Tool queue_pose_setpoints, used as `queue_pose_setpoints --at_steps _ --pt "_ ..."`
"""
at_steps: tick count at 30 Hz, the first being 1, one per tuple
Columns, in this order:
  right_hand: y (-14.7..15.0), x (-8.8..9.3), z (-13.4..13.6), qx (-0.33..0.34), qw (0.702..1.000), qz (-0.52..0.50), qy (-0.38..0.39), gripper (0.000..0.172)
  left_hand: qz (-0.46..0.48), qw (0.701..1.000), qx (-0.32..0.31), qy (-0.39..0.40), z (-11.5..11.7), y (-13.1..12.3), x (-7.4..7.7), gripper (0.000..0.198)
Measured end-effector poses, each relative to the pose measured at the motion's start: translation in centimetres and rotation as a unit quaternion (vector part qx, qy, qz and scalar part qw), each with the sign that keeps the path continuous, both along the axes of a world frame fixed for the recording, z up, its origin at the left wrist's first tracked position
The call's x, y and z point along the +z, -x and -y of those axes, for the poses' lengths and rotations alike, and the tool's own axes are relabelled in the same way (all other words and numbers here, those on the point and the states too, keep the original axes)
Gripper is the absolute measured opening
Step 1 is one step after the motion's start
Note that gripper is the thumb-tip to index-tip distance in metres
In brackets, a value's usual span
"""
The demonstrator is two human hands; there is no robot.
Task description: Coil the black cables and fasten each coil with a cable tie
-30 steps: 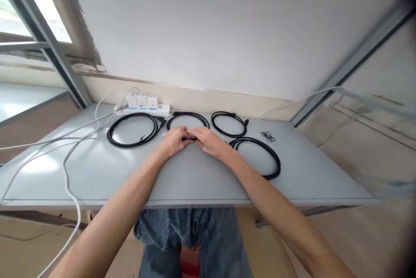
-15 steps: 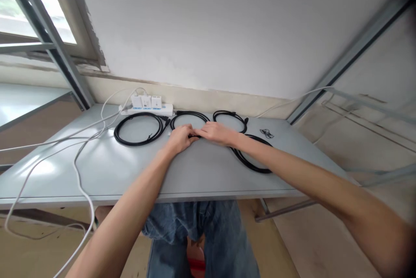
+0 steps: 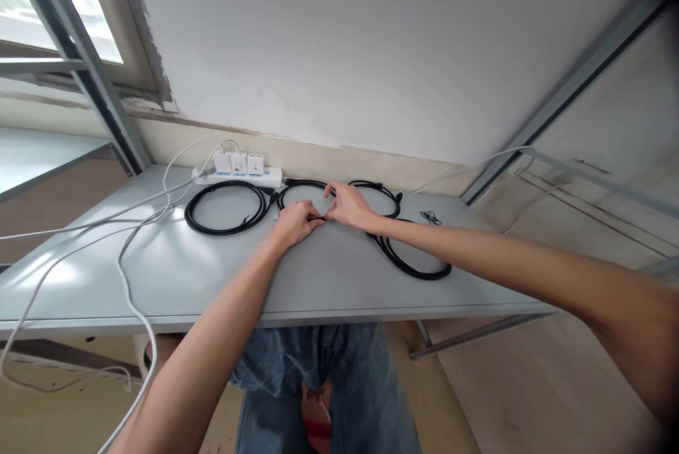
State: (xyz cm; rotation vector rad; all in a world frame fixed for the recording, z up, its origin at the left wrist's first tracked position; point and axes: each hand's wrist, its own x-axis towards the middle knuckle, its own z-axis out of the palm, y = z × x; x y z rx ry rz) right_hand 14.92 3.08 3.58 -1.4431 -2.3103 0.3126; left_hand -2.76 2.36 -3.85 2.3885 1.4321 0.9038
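The middle coil of black cable (image 3: 305, 184) lies on the grey table, its near side covered by my hands. My left hand (image 3: 295, 223) is closed on the near part of this coil, thumb and fingers pinched together. A short dark piece pokes out by its fingertips. Just to the right, my right hand (image 3: 350, 206) pinches with thumb and index finger close to that piece; what is between the fingertips is too small to make out. To the left lies another black cable coil (image 3: 192, 217), with a thin tie end (image 3: 245, 219) sticking out on its near side.
Two more coils, a back one (image 3: 395, 208) and a front one (image 3: 419, 274), lie on the right, partly behind my right arm. Several thin black ties (image 3: 431, 218) lie beyond them. A white power strip (image 3: 273, 177) with chargers stands by the wall. White cords (image 3: 127, 284) cross the left side.
My right hand has lifted and turned, its fingers now arched into a pinch instead of lying flat beside the left. My left hand stays almost in place on the coil.
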Motion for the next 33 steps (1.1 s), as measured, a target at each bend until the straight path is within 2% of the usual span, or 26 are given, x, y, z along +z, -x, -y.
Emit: queue_pose_setpoints --at_steps 2,4,6,8,15,18,23,25,27,30,33 --pt "0.5 0.0 -0.2 -0.118 0.987 -0.075 0.078 0.043 0.004 1.000 0.002 0.001 0.0 0.0 0.0 0.019" --pt "0.9 -0.3 -0.4 -0.211 0.945 -0.169 0.183 0.035 -0.002 1.000 0.001 0.002 0.1 -0.1 0.1 0.019" --pt "1.1 -0.8 -0.3 -0.252 0.896 -0.248 0.271 0.027 -0.016 1.000 0.000 0.000 0.2 -0.1 0.3 0.018" --pt "1.1 -1.4 0.2 -0.256 0.867 -0.292 0.311 0.026 -0.030 1.000 0.001 0.001 0.4 -0.2 0.4 0.017" --pt "-0.6 -2.3 1.0 -0.193 0.835 -0.367 0.362 0.025 -0.035 0.999 0.001 -0.002 0.4 -0.2 0.2 0.014" --pt "-1.5 -2.4 0.3 -0.139 0.846 -0.354 0.373 0.024 -0.027 1.000 -0.002 -0.002 0.2 -0.1 0.1 0.016" --pt "-2.4 -3.2 -1.0 0.039 0.911 -0.275 0.305 0.017 -0.023 1.000 -0.001 0.004 0.1 0.0 0.0 0.015" --pt "-2.6 -3.6 -1.1 0.115 0.942 -0.217 0.229 0.011 -0.025 1.000 0.001 0.006 0.1 0.0 -0.1 0.014" --pt "-2.8 -3.9 -1.1 0.181 0.965 -0.151 0.118 0.016 -0.026 1.000 0.001 0.004 0.1 0.0 -0.1 0.013" --pt "-3.1 -4.2 -0.8 0.254 0.965 -0.034 -0.052 0.024 -0.025 1.000 0.000 0.001 0.2 0.0 0.0 0.012" --pt "-3.3 -4.1 -0.5 0.295 0.937 0.106 -0.155 0.027 -0.029 1.000 0.006 0.003 0.3 -0.1 0.1 0.013"
